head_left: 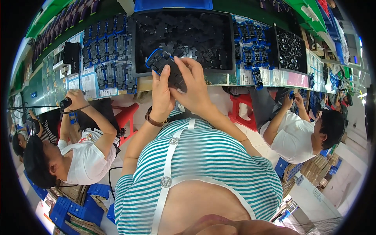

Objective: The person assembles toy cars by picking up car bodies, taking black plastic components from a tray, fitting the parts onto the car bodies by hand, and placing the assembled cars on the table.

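My left hand (162, 94), with a brown watch on its wrist, and my right hand (192, 84) together hold a black plastic part with a blue rim (159, 60). The left thumb presses on the part's face and the right fingers wrap its right side. I hold it over the near edge of a large black tray (134, 51) filled with several loose black parts. My green-and-white striped shirt fills the lower middle.
Rows of black-and-blue assemblies (107, 55) lie left of the tray, with more (252, 43) to its right. A second black tray (291, 51) holds small parts. Seated co-workers in white shirts work at left (84, 156) and right (293, 137). Red stools (243, 109) and blue crates (70, 209) stand nearby.
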Motion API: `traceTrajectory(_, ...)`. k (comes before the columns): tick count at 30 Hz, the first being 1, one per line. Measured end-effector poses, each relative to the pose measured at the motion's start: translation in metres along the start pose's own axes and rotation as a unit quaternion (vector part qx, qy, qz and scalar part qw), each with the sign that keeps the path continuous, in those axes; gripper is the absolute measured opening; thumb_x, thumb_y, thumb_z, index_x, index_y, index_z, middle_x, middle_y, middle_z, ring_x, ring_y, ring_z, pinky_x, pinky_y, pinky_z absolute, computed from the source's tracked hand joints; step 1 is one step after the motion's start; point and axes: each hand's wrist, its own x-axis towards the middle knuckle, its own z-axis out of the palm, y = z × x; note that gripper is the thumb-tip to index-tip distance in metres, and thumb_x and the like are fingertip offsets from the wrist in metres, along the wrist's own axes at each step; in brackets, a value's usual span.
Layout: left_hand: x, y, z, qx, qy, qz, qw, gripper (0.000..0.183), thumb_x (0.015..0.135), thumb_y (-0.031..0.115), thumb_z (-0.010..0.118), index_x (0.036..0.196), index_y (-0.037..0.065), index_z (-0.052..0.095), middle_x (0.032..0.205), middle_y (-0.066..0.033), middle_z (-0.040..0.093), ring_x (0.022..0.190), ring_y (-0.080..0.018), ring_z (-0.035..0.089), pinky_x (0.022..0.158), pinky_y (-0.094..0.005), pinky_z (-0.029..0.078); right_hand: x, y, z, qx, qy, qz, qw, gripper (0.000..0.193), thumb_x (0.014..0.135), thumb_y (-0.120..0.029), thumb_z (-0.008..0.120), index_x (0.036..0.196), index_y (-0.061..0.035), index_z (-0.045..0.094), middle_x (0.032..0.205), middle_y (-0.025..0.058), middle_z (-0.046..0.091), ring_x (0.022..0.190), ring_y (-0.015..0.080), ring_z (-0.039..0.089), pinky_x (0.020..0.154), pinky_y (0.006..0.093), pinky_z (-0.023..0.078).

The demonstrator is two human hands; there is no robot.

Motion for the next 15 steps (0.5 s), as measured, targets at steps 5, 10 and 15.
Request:
traceTrajectory(5,0.002,0.011,0.009,-0.039,-0.011,0.038,0.998,0.032,0.099,0.021,0.054,0.126,0.009,0.043,0.118,-0.0116,0.059,0.107,-0.0237,0.06,0.092,-0.0374,0.051,-0.019,0.02,-0.003,0.234,0.01,0.131,0.963,0.063,0.083,-0.017,0.07,0.137,-0.0035,0.043,0.128,0.0147,0.047,0.115,0.0233,0.051,0.096,0.0351,0.044)
traceTrajectory(10,0.001,0.008,0.009,-0.04,-0.018,0.055,0.998,0.036,0.099,0.022,0.052,0.13,0.008,0.039,0.121,-0.014,0.057,0.114,-0.0271,0.058,0.093,-0.0409,0.051,-0.023,0.016,0.003,0.457,-0.014,0.283,0.843,0.047,0.093,-0.017,0.063,0.133,-0.0003,0.045,0.113,0.008,0.059,0.098,0.0113,0.059,0.082,0.0265,0.052)
traceTrajectory(15,-0.001,0.006,0.013,-0.017,-0.013,0.067,0.998,0.037,0.1,0.023,0.052,0.13,0.007,0.039,0.121,-0.0154,0.057,0.112,-0.0281,0.059,0.092,-0.0407,0.052,-0.021,0.018,0.002,0.471,0.01,0.256,0.844,0.04,0.091,-0.008,0.063,0.127,0.0045,0.049,0.113,0.0108,0.06,0.099,0.0143,0.06,0.082,0.0307,0.058)
